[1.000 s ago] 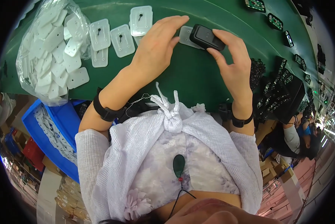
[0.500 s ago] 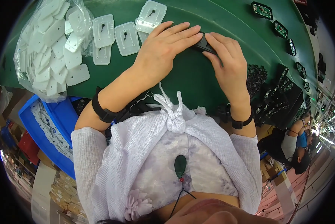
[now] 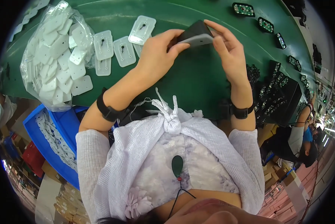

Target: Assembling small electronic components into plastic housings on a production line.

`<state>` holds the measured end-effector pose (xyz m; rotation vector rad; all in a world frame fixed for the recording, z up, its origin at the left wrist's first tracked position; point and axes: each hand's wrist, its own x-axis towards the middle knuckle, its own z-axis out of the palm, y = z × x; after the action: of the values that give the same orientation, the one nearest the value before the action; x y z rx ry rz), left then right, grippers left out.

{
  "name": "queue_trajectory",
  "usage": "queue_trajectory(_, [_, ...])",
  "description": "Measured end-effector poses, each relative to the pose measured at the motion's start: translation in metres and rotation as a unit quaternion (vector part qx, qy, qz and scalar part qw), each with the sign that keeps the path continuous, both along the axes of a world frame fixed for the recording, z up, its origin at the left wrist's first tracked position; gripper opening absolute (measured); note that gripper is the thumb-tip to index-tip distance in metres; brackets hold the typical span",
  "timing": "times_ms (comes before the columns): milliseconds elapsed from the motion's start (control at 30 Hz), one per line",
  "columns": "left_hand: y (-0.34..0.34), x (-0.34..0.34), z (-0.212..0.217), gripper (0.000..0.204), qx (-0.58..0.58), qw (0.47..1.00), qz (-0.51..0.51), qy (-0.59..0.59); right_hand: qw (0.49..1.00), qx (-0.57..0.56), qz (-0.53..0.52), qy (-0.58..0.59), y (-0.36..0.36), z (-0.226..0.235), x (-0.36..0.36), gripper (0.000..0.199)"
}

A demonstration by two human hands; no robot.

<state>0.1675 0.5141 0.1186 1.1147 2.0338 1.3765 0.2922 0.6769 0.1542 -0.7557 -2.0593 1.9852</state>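
Between both hands, a black plastic case [image 3: 196,30] with a pale translucent plate [image 3: 198,40] along its near side is held tilted above the green table. My left hand [image 3: 160,51] grips its left end, thumb against the plate and fingers behind. At the right end, my right hand [image 3: 229,50] pinches it between thumb and fingers. Just left of my left hand lie several translucent plates, among them one plate [image 3: 142,30] with a small black part on it and a similar plate [image 3: 124,51]. The inside of the case is hidden.
A clear bag [image 3: 57,56] full of white plates stands on the left of the green table [image 3: 167,87]. A blue bin [image 3: 49,140] sits below it. Circuit boards in black housings [image 3: 266,25] line the right; small black parts [image 3: 253,72] lie nearer. Another person [image 3: 292,142] is at far right.
The case was low with my hands over it; now it is raised and tilted, showing the pale plate. My left hand has turned from lying over it to gripping its end.
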Motion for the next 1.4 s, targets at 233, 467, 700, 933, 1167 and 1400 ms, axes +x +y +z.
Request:
queue_trajectory(233, [-0.014, 0.001, 0.015, 0.036, 0.041, 0.92, 0.006, -0.39, 0.997, 0.024, -0.026, 0.071, -0.031, 0.005, -0.021, 0.045])
queue_trajectory(467, [-0.017, -0.002, 0.004, 0.04, 0.117, 0.915, 0.051, -0.383, 0.989, 0.119, 0.009, 0.093, -0.033, 0.014, -0.054, 0.04])
queue_trajectory(700, [-0.036, -0.011, -0.006, 0.044, 0.164, 0.971, 0.164, -0.061, 0.936, 0.293, 0.11, 0.163, 0.007, 0.024, -0.171, 0.04])
queue_trajectory(933, [-0.065, -0.025, 0.016, 0.033, 0.137, 0.97, 0.198, 0.043, 0.934, 0.241, 0.237, 0.113, 0.035, 0.025, -0.278, 0.023])
queue_trajectory(1167, [-0.07, -0.024, 0.034, 0.034, 0.129, 0.965, 0.206, 0.099, 0.894, 0.301, 0.331, -0.028, 0.068, 0.006, -0.298, 0.027])
queue_trajectory(1400, [-0.068, -0.027, 0.025, 0.034, 0.09, 0.968, 0.205, 0.116, 0.915, 0.332, 0.228, 0.028, 0.065, 0.017, -0.282, 0.03])
